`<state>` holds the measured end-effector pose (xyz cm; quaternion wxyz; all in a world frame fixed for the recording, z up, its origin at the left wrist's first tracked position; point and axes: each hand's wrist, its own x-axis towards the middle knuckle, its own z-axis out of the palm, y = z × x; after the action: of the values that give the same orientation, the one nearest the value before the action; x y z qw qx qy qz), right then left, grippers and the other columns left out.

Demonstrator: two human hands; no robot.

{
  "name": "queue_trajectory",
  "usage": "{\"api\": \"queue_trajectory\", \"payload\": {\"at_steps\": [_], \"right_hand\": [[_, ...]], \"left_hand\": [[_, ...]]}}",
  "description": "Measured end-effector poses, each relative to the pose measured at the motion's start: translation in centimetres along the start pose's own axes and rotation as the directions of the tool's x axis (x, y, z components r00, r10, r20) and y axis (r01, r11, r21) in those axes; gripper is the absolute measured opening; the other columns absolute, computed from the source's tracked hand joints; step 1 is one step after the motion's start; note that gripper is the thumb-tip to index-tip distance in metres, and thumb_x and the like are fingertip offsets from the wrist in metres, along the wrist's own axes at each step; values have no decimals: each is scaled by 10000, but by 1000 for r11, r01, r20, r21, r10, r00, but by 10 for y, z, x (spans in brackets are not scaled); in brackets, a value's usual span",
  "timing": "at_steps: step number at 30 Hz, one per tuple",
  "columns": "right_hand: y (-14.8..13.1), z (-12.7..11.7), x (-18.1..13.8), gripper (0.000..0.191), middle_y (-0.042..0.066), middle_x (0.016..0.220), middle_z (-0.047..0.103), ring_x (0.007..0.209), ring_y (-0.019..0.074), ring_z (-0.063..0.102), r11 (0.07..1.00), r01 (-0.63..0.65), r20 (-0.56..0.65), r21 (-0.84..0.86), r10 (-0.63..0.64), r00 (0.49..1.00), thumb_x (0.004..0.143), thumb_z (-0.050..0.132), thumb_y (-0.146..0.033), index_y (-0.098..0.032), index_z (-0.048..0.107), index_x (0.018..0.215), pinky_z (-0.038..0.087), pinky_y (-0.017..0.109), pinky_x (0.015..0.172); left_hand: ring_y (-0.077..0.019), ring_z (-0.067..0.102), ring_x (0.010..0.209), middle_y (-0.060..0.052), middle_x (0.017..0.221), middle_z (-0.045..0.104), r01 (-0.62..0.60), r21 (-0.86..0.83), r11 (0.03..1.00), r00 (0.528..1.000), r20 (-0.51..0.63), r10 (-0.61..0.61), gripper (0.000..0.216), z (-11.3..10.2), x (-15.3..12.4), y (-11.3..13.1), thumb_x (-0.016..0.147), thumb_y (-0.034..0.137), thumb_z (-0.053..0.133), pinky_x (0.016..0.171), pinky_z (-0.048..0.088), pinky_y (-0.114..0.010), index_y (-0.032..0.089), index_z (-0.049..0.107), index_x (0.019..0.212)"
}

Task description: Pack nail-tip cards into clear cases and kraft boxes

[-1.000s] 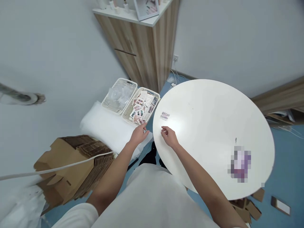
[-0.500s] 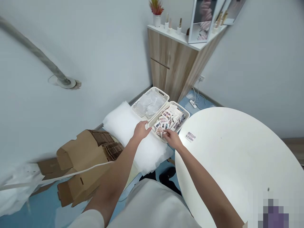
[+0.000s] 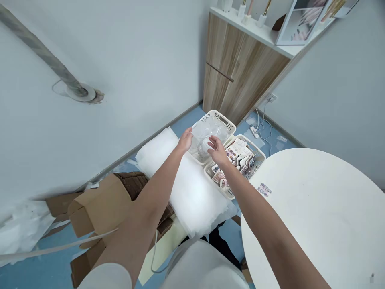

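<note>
My left hand [image 3: 185, 140] is at the left edge of a white basket [image 3: 230, 123] of clear plastic bags [image 3: 203, 134], its fingers stretched out and nothing visible in them. Over the right side of these bags is my right hand [image 3: 217, 151], with fingers apart and empty. Just right of it, a second white basket [image 3: 260, 154] holds many small cards of press-on nails [image 3: 240, 154], partly hidden by my right forearm. One set of press-on nails [image 3: 264, 190] lies on the round white table [image 3: 313, 208].
White foam sheets [image 3: 194, 200] are stacked under and in front of the baskets. Flattened cardboard boxes [image 3: 105, 204] lie at left. Behind stands a wood-grain cabinet [image 3: 237, 60], with a power strip [image 3: 254, 131] and cables on the floor beside it.
My right hand has left the nail cards and moved up and left over the plastic bags. My left hand has shifted from the nail-card basket's corner to the bag basket. The view has shifted.
</note>
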<state>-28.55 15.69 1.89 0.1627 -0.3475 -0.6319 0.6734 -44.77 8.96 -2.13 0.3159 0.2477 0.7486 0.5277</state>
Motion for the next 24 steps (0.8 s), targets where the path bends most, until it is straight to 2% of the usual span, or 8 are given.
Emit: {"api": "queue_trajectory", "payload": {"at_steps": [5, 9, 13, 17, 24], "right_hand": [[0, 21, 14, 798, 48, 1418, 271, 1275, 220, 317, 978, -76, 24, 193, 73, 997, 606, 556, -154, -259, 241, 1333, 250, 429, 1058], [3, 33, 17, 810, -11, 1454, 178, 1330, 199, 186, 960, -75, 92, 271, 51, 994, 641, 548, -199, -305, 184, 1356, 143, 452, 1085], [5, 38, 18, 828, -45, 1469, 103, 1348, 189, 95, 951, -88, 135, 296, 50, 990, 646, 532, -212, -323, 142, 1368, 74, 464, 1085], [5, 38, 18, 857, -44, 1474, 68, 1349, 186, 78, 953, -100, 147, 286, 59, 987, 638, 529, -210, -318, 108, 1377, 54, 456, 1084], [7, 32, 6, 829, 6, 1468, 135, 1341, 143, 120, 975, -70, 81, 210, 53, 995, 651, 510, -192, -292, 116, 1374, 173, 392, 1068]], "left_hand": [[-170, 329, 1269, -30, 1372, 379, -43, -75, 996, 995, 81, 49, 559, 2, 45, -14, 737, 165, 369, 1061, 220, -334, 192, 404, 1294], [-180, 331, 1267, -45, 1346, 417, -32, -64, 997, 990, 136, 41, 562, 3, 59, -20, 744, 177, 366, 1059, 220, -345, 175, 388, 1306], [-191, 377, 1238, -42, 1329, 439, -11, -51, 999, 991, 132, 17, 541, 1, 57, -15, 761, 205, 374, 1042, 253, -345, 179, 392, 1301], [-205, 402, 1217, -47, 1328, 439, -9, -54, 999, 993, 116, 16, 526, 0, 51, -10, 768, 233, 382, 1026, 279, -340, 164, 406, 1289], [-204, 467, 1145, -54, 1233, 528, -16, -8, 1000, 998, 57, 17, 503, -1, 34, -1, 768, 258, 378, 995, 316, -330, 152, 446, 1255]]}}
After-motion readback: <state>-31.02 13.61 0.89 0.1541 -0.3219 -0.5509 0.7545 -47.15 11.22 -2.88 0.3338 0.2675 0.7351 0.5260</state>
